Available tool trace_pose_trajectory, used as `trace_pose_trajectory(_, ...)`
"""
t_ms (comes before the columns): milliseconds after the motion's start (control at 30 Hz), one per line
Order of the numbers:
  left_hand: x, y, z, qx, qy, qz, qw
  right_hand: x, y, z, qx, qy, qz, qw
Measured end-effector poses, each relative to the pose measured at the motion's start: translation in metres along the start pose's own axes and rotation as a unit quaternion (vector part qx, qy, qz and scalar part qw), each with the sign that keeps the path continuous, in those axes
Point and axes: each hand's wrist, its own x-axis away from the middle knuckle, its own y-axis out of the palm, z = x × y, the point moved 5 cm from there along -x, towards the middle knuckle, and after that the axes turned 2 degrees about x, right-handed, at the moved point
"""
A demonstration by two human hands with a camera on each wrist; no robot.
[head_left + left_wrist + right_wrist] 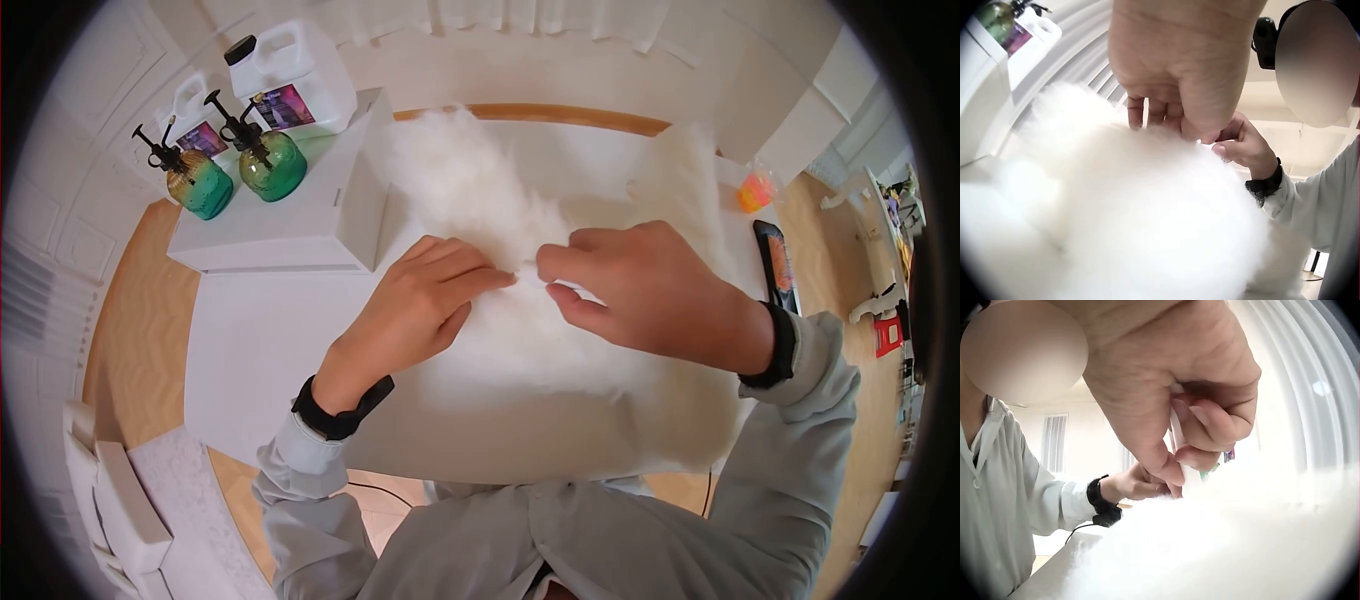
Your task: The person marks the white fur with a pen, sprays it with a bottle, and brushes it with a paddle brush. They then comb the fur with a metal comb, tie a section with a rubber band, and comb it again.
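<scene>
A fluffy white mass of fibre (470,180) spreads over the white table, in front of the person. My left hand (415,295) rests on it with the index finger stretched toward the right hand; in the left wrist view its fingertips (1157,115) sink into the fluff. Close beside it, my right hand (640,285) pinches a slim white stick-like piece (1177,428) between thumb and curled fingers, just above the fluff. Both hands' fingertips nearly meet. The lower end of the white piece blends into the white behind it.
On the left, a white box (290,225) carries two green-amber spray bottles (272,168) and two white jugs (310,75). At the table's right edge lie a dark package (775,262) and an orange-pink cup (757,192). The table's near edge (440,478) meets the person's body.
</scene>
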Motion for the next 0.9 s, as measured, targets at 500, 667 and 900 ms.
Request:
trace_pose_trajectory(500, 0.005, 0.005, 0.0, -0.047, 0.027, -0.019, 0.998, 0.005, 0.013, 0.017, 0.027, 0.02, -0.03, 0.999)
trace_pose_trajectory(667, 0.005, 0.004, 0.004, -0.059, 0.035, -0.004, 0.998, 0.006, 0.014, 0.019, 0.023, 0.017, -0.018, 0.999)
trace_pose_trajectory(900, 0.018, -0.012, 0.006, -0.062, 0.069, 0.065, 0.994, 0.006, 0.013, 0.019, 0.018, 0.039, -0.044, 0.998)
